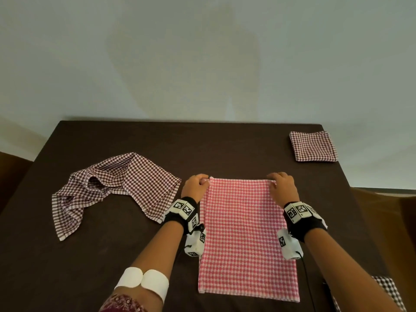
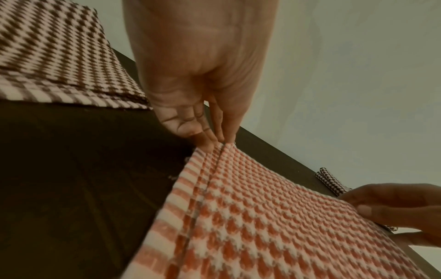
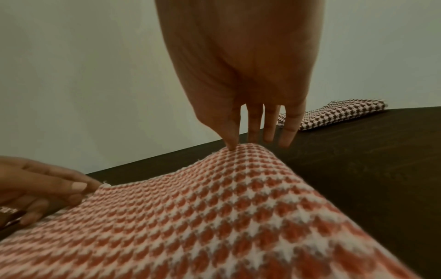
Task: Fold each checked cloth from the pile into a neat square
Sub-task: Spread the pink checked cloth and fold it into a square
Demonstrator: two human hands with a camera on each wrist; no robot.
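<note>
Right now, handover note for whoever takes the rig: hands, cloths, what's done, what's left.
Left hand: pinches the far left corner of the pink checked cloth.
Right hand: pinches its far right corner.
The pink cloth lies flat as a long rectangle at table centre, doubled at its left edge.
Done: one brown checked square, folded, at the far right corner.
Left: bring the pink cloth's far edge toward you to square it, then fold the crumpled brown checked cloth on the left. Another checked cloth shows at the near right edge; its state is unclear.
</note>
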